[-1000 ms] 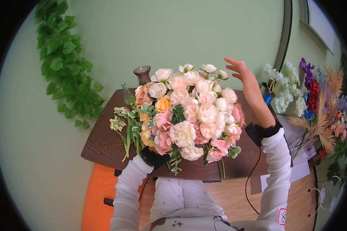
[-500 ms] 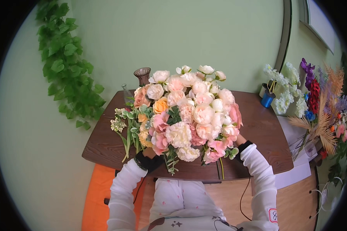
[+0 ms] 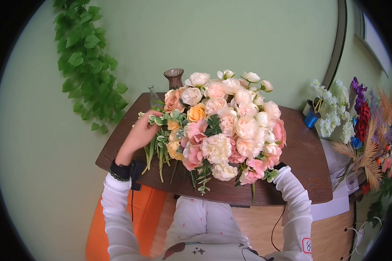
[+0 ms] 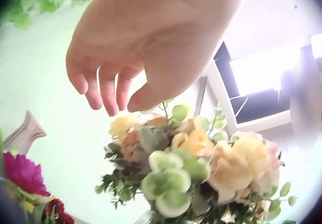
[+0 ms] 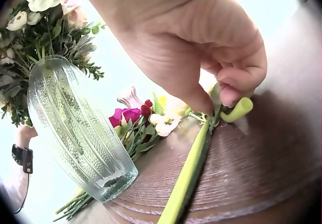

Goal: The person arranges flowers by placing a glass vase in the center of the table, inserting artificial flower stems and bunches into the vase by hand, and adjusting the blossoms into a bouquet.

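A large bouquet of cream, pink and orange flowers [image 3: 222,124] covers the middle of the table. It stands in a clear ribbed glass vase [image 5: 75,128], seen in the right wrist view. My left hand [image 3: 139,132] is at its left side, beside green-and-white leaves [image 3: 177,115]; in the left wrist view the hand [image 4: 146,43] hangs over orange blooms, fingers loosely bent and holding nothing visible. Behind the bouquet, hidden in the head view, my right hand [image 5: 196,48] pinches green stems [image 5: 188,171] low over the wooden tabletop.
At the back left stand a purplish glass vase [image 3: 174,79] and a small clear bottle [image 3: 153,95]. A blue pot [image 3: 311,118] with pale flowers is at the back right. Magenta flowers [image 5: 126,116] lie beyond the glass vase. Leafy vines [image 3: 87,65] hang on the left wall.
My right hand came down from the bouquet's upper right to behind its lower right side. My left hand left the lower front and moved up and left to the leaves.
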The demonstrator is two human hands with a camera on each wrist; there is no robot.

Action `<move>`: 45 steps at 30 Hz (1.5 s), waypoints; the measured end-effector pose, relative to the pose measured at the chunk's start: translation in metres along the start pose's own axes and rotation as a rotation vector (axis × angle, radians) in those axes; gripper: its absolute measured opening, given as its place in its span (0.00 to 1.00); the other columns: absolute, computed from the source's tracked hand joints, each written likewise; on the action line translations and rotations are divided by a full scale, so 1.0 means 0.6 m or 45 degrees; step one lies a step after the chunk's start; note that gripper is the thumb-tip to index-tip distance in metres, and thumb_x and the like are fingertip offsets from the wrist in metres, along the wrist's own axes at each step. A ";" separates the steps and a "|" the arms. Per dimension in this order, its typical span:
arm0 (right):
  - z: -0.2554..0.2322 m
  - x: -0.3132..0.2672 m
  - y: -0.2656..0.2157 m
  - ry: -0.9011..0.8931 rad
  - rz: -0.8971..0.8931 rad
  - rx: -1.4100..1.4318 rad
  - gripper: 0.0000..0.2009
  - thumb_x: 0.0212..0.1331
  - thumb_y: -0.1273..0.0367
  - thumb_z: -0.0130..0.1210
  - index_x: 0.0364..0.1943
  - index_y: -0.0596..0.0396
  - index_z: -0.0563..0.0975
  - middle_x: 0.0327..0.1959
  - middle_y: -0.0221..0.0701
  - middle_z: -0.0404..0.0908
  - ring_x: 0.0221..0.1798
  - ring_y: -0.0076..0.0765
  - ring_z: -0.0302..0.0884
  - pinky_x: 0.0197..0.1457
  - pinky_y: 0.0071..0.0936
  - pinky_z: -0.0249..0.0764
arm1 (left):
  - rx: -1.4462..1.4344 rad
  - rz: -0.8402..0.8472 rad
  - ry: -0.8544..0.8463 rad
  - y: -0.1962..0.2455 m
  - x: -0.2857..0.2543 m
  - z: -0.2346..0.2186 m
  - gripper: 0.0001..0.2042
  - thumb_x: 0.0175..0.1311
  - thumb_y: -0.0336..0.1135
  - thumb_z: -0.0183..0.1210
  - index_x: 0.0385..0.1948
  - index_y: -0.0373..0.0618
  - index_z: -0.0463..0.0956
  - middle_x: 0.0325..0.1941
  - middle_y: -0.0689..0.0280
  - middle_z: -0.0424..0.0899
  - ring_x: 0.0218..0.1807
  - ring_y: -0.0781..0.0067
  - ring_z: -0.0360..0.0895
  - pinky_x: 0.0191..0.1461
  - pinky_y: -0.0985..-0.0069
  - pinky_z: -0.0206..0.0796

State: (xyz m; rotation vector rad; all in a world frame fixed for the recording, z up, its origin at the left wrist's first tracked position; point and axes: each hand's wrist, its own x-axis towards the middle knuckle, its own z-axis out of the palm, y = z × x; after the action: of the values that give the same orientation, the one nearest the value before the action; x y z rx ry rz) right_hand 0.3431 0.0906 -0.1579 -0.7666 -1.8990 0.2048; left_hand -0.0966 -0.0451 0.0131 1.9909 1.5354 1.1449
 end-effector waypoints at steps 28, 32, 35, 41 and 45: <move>-0.259 0.142 -0.200 0.316 0.776 0.367 0.13 0.67 0.66 0.30 0.42 0.57 0.66 0.26 0.32 0.76 0.21 0.25 0.75 0.23 0.18 0.70 | 0.202 1.042 -0.405 0.273 0.014 0.007 0.09 0.47 0.26 0.56 0.33 0.44 0.76 0.40 0.67 0.76 0.43 0.67 0.71 0.47 0.72 0.62; -0.287 0.161 -0.246 0.403 0.625 0.325 0.15 0.65 0.69 0.36 0.48 0.62 0.70 0.36 0.32 0.74 0.35 0.26 0.78 0.37 0.19 0.69 | 0.229 1.073 -0.380 0.268 0.008 0.010 0.10 0.46 0.26 0.56 0.33 0.44 0.76 0.41 0.66 0.75 0.43 0.67 0.71 0.48 0.71 0.61; -0.296 0.177 -0.288 0.516 0.255 0.101 0.14 0.63 0.70 0.45 0.49 0.65 0.69 0.40 0.33 0.75 0.40 0.27 0.77 0.39 0.19 0.70 | 0.291 1.119 -0.375 0.273 0.013 0.009 0.09 0.46 0.27 0.55 0.32 0.44 0.75 0.42 0.65 0.74 0.43 0.66 0.70 0.48 0.71 0.60; -0.301 0.224 -0.439 0.865 -0.075 0.215 0.15 0.64 0.66 0.46 0.48 0.64 0.70 0.41 0.40 0.78 0.37 0.26 0.78 0.41 0.18 0.71 | 0.165 1.155 -0.256 0.280 0.044 0.027 0.08 0.51 0.31 0.54 0.33 0.43 0.72 0.39 0.62 0.73 0.41 0.65 0.69 0.47 0.71 0.60; -0.289 0.246 -0.484 0.831 -0.289 0.474 0.13 0.64 0.66 0.45 0.44 0.63 0.72 0.39 0.40 0.79 0.33 0.25 0.78 0.37 0.17 0.70 | 0.184 0.895 -0.308 0.294 0.055 0.036 0.09 0.55 0.37 0.56 0.32 0.43 0.71 0.33 0.64 0.74 0.37 0.65 0.69 0.43 0.72 0.61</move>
State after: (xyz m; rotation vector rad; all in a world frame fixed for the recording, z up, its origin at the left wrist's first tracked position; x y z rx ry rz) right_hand 0.3338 -0.0827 0.1676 -0.3030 -1.2602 0.1371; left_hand 0.0318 -0.0694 0.1379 2.7601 0.8252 0.9770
